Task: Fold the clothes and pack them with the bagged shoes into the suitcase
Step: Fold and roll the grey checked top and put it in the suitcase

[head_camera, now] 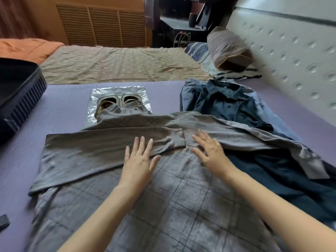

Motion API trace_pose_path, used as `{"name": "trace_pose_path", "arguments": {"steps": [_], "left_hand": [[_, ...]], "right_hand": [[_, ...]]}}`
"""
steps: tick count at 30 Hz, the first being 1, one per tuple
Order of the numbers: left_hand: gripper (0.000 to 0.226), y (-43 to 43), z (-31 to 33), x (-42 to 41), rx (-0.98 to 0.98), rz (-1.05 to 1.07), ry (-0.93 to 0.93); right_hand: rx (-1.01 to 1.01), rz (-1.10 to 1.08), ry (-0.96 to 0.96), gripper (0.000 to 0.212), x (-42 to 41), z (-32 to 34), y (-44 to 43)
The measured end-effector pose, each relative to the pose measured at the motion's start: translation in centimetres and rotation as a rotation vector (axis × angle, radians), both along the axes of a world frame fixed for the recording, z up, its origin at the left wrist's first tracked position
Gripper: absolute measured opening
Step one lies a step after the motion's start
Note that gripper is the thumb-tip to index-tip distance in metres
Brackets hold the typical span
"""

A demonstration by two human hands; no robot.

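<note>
Both hands lie flat with fingers straight and spread, gripping nothing: the left hand (139, 160) presses the folded-in sleeve (109, 146) of the grey checked top (181, 197), and the right hand (211, 151) rests just beside it on the chest. Soft, light and limp, the top will likely crease wherever pressed and is best pinched at a hem or shoulder edge. It lies on the purple mat (63, 106) with its long axis near to far, neck draped over the bagged shoes (120, 104), and its other sleeve trails right across the dark blue shirt (227, 104).
</note>
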State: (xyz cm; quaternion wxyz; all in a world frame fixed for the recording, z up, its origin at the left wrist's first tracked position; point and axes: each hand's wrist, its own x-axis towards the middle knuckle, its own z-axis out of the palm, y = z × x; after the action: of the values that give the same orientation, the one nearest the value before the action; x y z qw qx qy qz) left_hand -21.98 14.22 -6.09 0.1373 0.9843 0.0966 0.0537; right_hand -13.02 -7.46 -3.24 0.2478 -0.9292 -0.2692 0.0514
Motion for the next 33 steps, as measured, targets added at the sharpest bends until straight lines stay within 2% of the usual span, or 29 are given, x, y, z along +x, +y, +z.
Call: {"name": "trace_pose_path", "arguments": {"steps": [2, 5, 8, 12, 16, 18, 21, 23, 25, 27, 29, 31, 33], "left_hand": [[0.091, -2.5, -0.9, 1.1, -0.008, -0.06, 0.043], [0.078, -4.6, -2.7, 2.2, -0.058, -0.094, 0.136], [0.089, -5.3, -4.1, 2.3, 0.029, -0.044, 0.146], [0.069, -5.1, -3.8, 2.5, -0.003, -0.041, 0.191], [0.064, -4.6, -3.5, 2.9, 0.004, -0.055, 0.25], [0.061, -4.4, -3.3, 3.2, -0.003, -0.062, 0.283], [0.059, -4.4, -2.9, 3.3, -0.011, -0.07, 0.32], [0.06, -4.5, -2.6, 3.5, -0.023, -0.058, 0.328], [0.058, -4.6, -2.0, 3.8, -0.097, -0.034, 0.315], [0.053, -4.8, -1.5, 3.8, -0.199, -0.019, 0.27], [0.05, -5.2, -1.2, 3.3, -0.355, -0.002, 0.137], [0.056, -6.4, -0.4, 2.4, -0.616, 0.028, -0.035], [0.061, -8.4, 1.0, 0.9, -0.968, 0.081, -0.152]], "right_hand": [[0.007, -0.054, -0.007, 0.047, -0.2, 0.5, -3.3], [-0.034, -0.161, -0.05, 0.044, 0.1, 0.5, -9.0], [-0.092, -0.267, -0.129, 0.043, 0.3, 0.4, -14.7], [-0.026, -0.484, -0.185, 0.045, 0.2, 0.3, -20.7], [0.065, -0.764, -0.344, 0.043, 0.1, 0.0, -24.2], [0.088, -0.91, -0.397, 0.049, 0.4, -0.2, -25.2], [0.08, -1.035, -0.246, 0.051, 0.6, -0.5, -26.4], [0.203, -1.093, -0.154, 0.037, 0.4, -0.5, -26.8], [0.309, -1.094, -0.148, 0.023, 0.4, -0.2, -26.8], [0.398, -1.022, -0.204, 0.018, 0.3, 0.5, -26.3], [0.494, -0.902, -0.212, 0.015, -0.2, 1.9, -24.6], [0.534, -0.796, -0.212, 0.014, -1.3, 3.3, -22.0], [0.589, -0.716, -0.218, 0.015, -2.9, 4.2, -19.0]]}}
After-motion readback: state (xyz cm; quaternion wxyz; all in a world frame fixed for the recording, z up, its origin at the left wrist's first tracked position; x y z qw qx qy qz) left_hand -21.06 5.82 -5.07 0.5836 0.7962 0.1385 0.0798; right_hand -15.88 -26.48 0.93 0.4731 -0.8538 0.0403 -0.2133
